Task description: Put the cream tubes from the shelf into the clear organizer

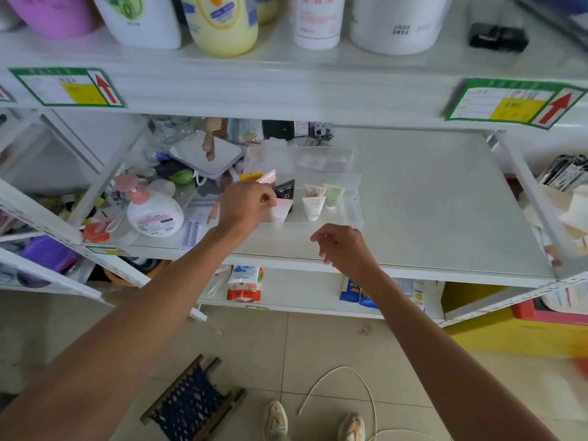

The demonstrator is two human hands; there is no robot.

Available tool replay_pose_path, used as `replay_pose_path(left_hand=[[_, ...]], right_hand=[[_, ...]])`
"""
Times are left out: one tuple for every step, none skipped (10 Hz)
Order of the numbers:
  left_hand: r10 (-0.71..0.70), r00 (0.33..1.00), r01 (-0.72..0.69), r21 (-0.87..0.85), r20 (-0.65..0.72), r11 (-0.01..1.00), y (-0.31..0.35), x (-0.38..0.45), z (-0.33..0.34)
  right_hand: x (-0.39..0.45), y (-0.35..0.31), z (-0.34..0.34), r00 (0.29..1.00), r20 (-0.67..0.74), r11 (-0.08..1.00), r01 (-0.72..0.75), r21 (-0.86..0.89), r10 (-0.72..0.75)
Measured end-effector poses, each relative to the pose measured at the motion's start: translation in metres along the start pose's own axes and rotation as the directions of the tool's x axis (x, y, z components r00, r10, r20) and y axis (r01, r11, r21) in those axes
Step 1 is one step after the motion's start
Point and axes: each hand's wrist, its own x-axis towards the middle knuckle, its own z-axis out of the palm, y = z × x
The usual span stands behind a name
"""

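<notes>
Your left hand [246, 205] hides the near-left corner of the clear organizer [350, 198] and part of the pale pink tube [281, 211]. Tube print is too small to read. The top edge crops the bottles [219, 23].

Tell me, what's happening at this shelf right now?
A person is sorting cream tubes into a clear organizer on the shelf. The left hand holds a pink tube at the organizer, beside a black tube and three pale ones standing there. The right hand hovers empty.
</notes>
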Motion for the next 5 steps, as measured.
replay_pose_path(left_hand=[[-0.021, 1.000, 0.021, -0.024, -0.009, 0.999, 0.001, -0.006, 0.001], [-0.048, 0.999, 0.048, -0.031, 0.011, 0.998, 0.002, -0.007, 0.004], [-0.041, 0.999, 0.041, 0.016, 0.030, 0.999, 0.004, -0.007, 0.002], [-0.030, 0.998, 0.029, 0.015, 0.061, 0.999, 0.007, -0.008, -0.004], [-0.048, 0.997, 0.048, 0.019, 0.053, 0.999, 0.008, -0.010, -0.006]], right_hand=[[-0.003, 0.007, -0.001, 1.000, -0.008, 1.000, -0.016, 0.015, 0.016], [-0.007, 0.012, -0.004, 1.000, -0.005, 1.000, -0.005, 0.013, 0.005], [-0.012, 0.015, -0.006, 1.000, -0.001, 1.000, -0.024, 0.014, 0.024], [-0.014, 0.019, -0.006, 1.000, 0.012, 1.000, -0.016, 0.003, 0.016], [-0.015, 0.022, -0.010, 1.000, -0.004, 1.000, 0.001, 0.024, -0.001]])
